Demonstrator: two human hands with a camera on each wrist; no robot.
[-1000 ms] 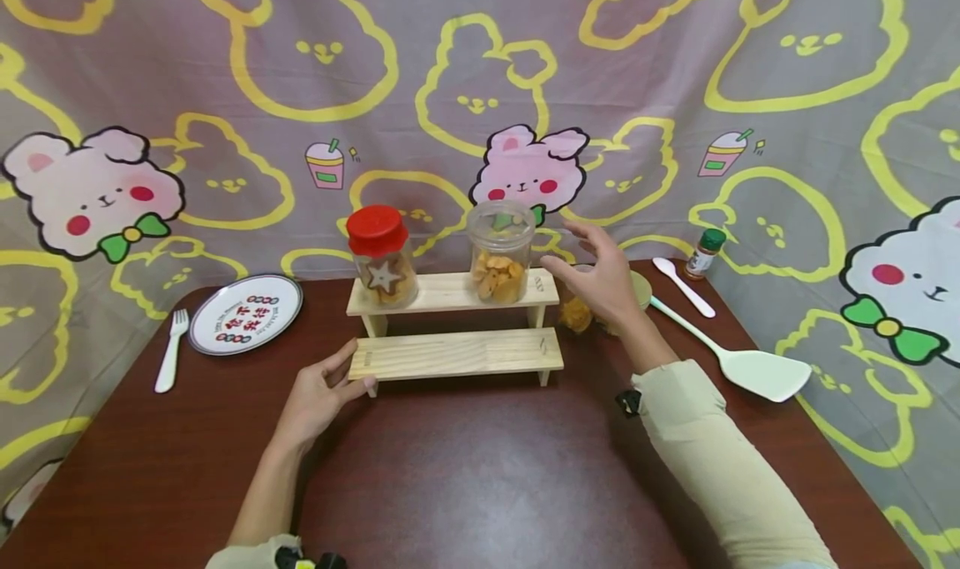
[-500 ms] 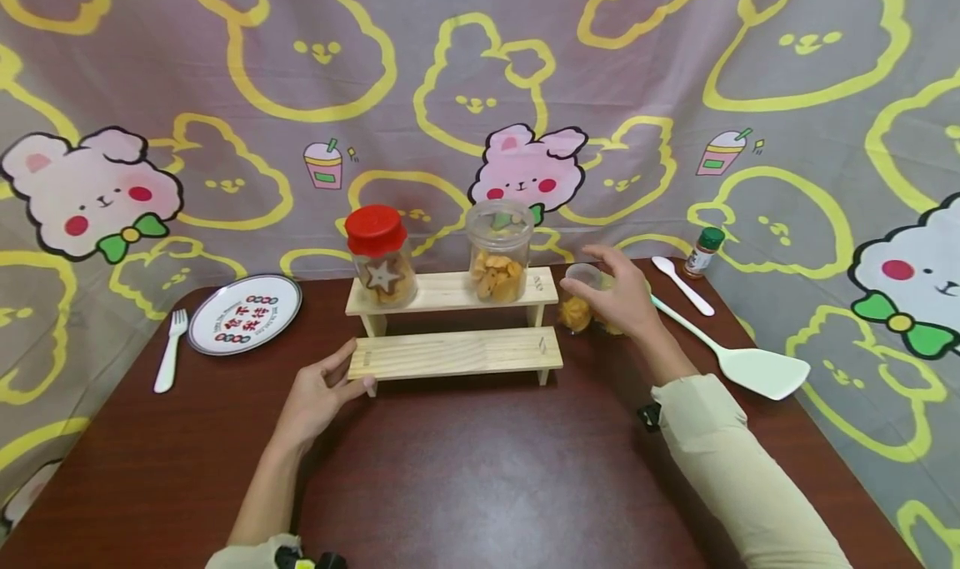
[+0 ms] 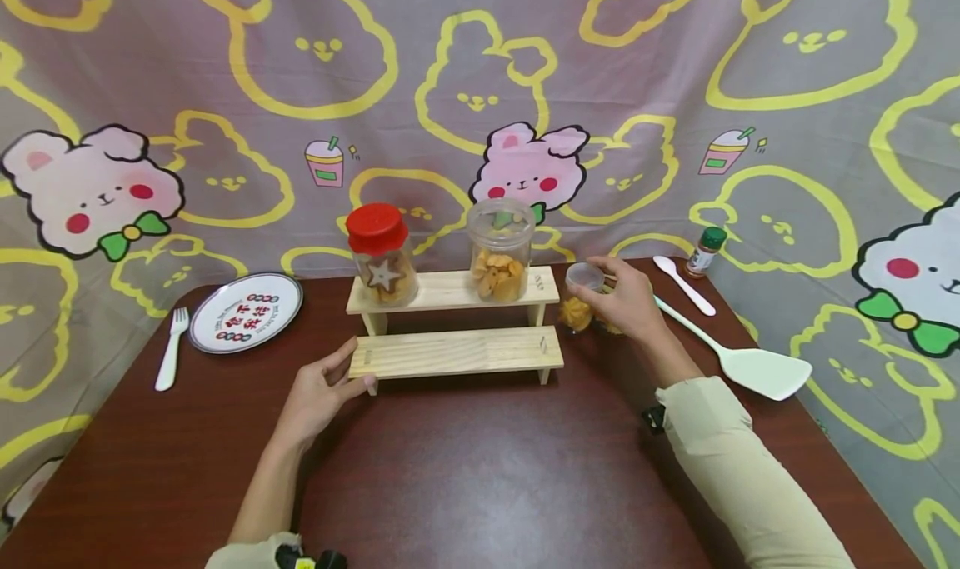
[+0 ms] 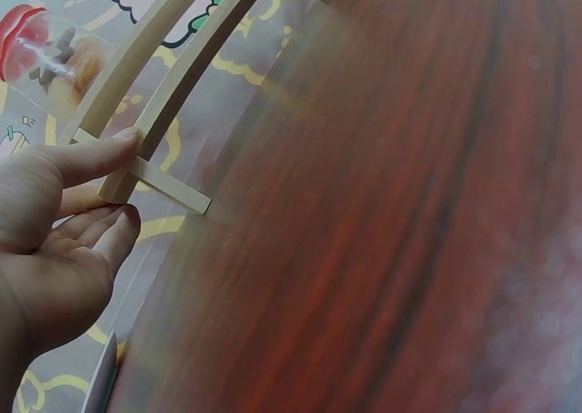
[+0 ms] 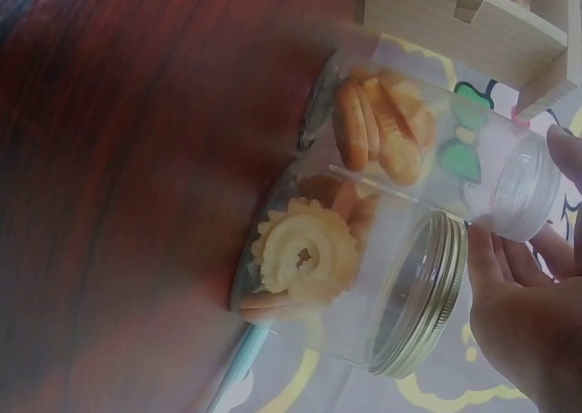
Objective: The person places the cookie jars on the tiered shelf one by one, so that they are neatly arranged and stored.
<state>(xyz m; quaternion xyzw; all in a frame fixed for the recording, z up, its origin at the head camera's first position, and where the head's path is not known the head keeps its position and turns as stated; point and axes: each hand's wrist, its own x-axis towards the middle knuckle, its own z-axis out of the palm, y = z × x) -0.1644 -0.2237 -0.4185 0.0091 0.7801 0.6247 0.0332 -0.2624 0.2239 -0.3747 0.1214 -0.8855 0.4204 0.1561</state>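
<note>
My left hand [image 3: 315, 394] pinches the left end of the lower step of a two-step wooden rack [image 3: 457, 354]; in the left wrist view its thumb [image 4: 105, 156] lies on the board's edge. At the rack's right, my right hand [image 3: 628, 302] has its thumb and fingers around the translucent lid [image 5: 527, 190] of a clear jar [image 5: 391, 131] of cookies. A second cookie jar with a gold metal lid [image 5: 427, 295] stands beside it, mostly behind the hand in the head view. On the upper step sit a red-lidded jar [image 3: 382, 261] and a clear-lidded jar [image 3: 500, 257].
A white plate [image 3: 246, 312] and a white fork [image 3: 172, 348] lie at the left. To the right are a white spatula [image 3: 761, 373], a white spoon [image 3: 684, 286] and a green-capped spice bottle [image 3: 705, 252]. A printed cloth [image 3: 420, 69] hangs behind the table.
My right hand has moved right and down from beside the clear-lidded jar to the lid of the jar at the rack's right, and its fingers have closed in. My left hand has stayed still.
</note>
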